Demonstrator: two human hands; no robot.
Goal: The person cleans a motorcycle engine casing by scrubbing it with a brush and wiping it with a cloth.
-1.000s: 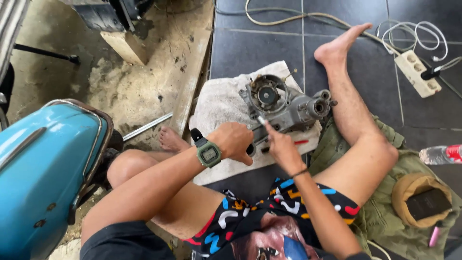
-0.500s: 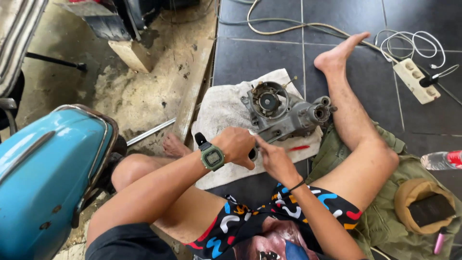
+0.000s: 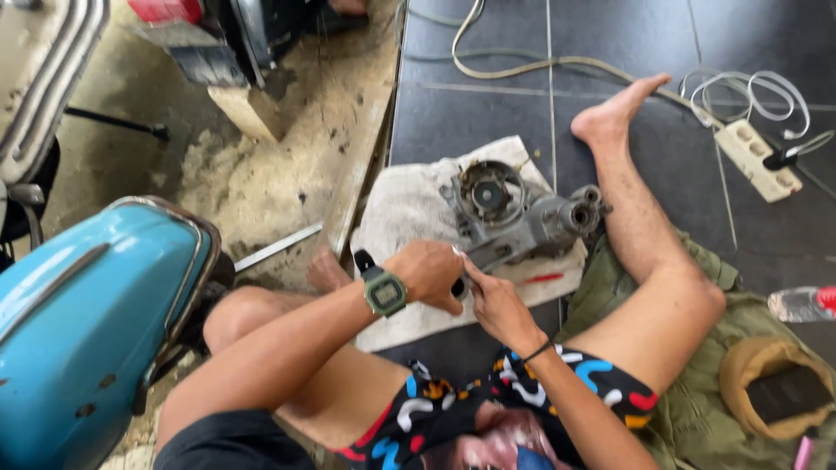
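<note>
Head view: left hand (image 3: pixel 431 274), green watch on the wrist, is curled tight around a dark tool handle (image 3: pixel 456 287); right hand (image 3: pixel 496 305) sits just beside it, fingers bent, though I cannot tell what it grips. Just beyond both hands, the grey engine casing (image 3: pixel 514 218) rests on a white towel (image 3: pixel 409 218), likely shielding the tiles. Well right, a red-capped plastic bottle (image 3: pixel 801 303); farther, a white power strip (image 3: pixel 756 158).
</note>
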